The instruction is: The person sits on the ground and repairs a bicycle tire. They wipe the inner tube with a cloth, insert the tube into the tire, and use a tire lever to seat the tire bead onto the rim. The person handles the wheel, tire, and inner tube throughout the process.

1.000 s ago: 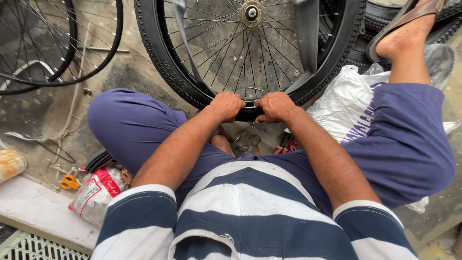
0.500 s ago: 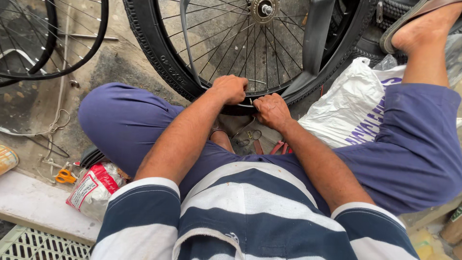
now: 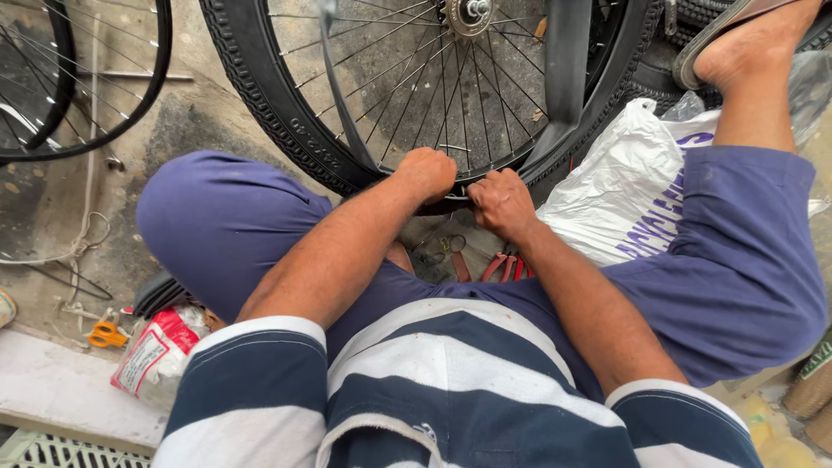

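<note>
While both hands grip the tyre (image 3: 286, 130), white bag (image 3: 620, 191) beside, red-handled pliers (image 3: 507, 267) below.

A white plastic bag (image 3: 624, 186) with purple print lies crumpled at the right of centre in the frame, resting against the black tyre (image 3: 286, 113) above it and lapping onto the blue-clad leg beside it. At the lower left, on the ground next to a pale ledge, lies a small pouch (image 3: 156, 351) in red and white with a printed label, partly clear plastic and slumped on its side. A slice of a yellowish packet (image 3: 5, 308) shows at the far left edge, too cut off to tell more.
</note>
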